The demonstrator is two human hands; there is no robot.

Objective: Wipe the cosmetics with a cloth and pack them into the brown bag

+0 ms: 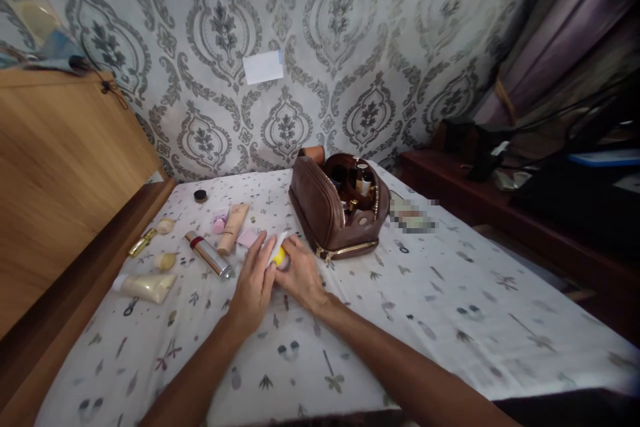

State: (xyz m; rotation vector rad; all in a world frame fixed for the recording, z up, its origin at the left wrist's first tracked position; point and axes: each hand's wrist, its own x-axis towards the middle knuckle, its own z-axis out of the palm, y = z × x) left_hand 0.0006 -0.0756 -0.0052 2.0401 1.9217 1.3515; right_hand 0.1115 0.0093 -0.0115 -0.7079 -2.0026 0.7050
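My left hand (256, 278) and my right hand (303, 275) meet over the near middle of the cloth. Between them is a small yellow item (279, 257), mostly covered by my fingers, so its kind does not show. A white tissue-like piece (277, 247) lies against it, pressed by the left fingers. My right fingers curl round the yellow item. Just beyond the right hand stands a brown cosmetic bag (313, 207), unzipped, with small bottles (363, 180) inside. A flat pink piece (249, 238) lies behind the left hand.
Left of my hands lie a silver tube with a red band (207, 255), a beige tube (233, 229), a cream tube (147, 287), small jars (165, 261), a gold item (142, 242) and a black lid (201, 195). A wooden cabinet (65, 180) borders the left side.
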